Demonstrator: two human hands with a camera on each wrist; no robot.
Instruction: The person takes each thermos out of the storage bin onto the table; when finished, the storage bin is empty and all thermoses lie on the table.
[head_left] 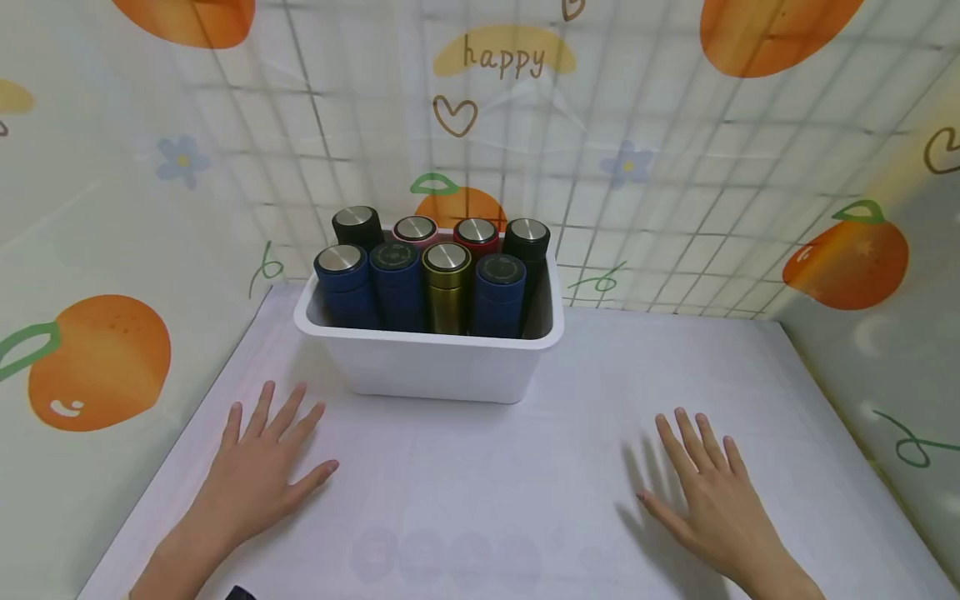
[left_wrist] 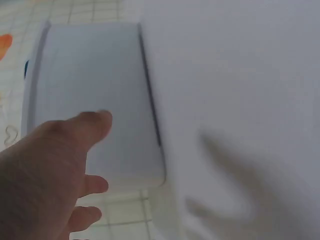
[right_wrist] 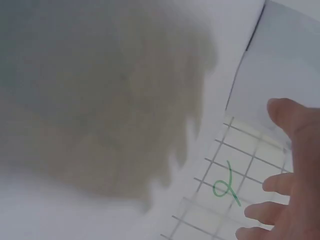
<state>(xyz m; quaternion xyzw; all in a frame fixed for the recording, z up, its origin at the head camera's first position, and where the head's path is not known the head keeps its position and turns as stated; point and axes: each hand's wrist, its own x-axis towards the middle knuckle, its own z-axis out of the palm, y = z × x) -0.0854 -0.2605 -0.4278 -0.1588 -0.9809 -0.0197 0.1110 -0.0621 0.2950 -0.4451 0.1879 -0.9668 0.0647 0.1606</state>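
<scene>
A white plastic bin [head_left: 442, 364] stands at the back of the table, packed with several upright thermos bottles. In its front row are blue bottles, one of them a dark-lidded blue bottle [head_left: 499, 296], and a gold bottle [head_left: 447, 290]. Behind them stand black, pink and red ones, their lower parts hidden. My left hand [head_left: 258, 475] is spread with straight fingers to the front left of the bin, holding nothing. To the front right, my right hand [head_left: 716, 500] is likewise spread and bare, apart from the bin, its shadow falling on the table beside it.
A white cloth covers the table [head_left: 480, 467]. Behind it hangs a printed curtain [head_left: 675, 125] with oranges, hearts and a wire grid showing through; similar sheets flank both sides. A small dark object [head_left: 240, 593] shows at the bottom edge, near the left wrist.
</scene>
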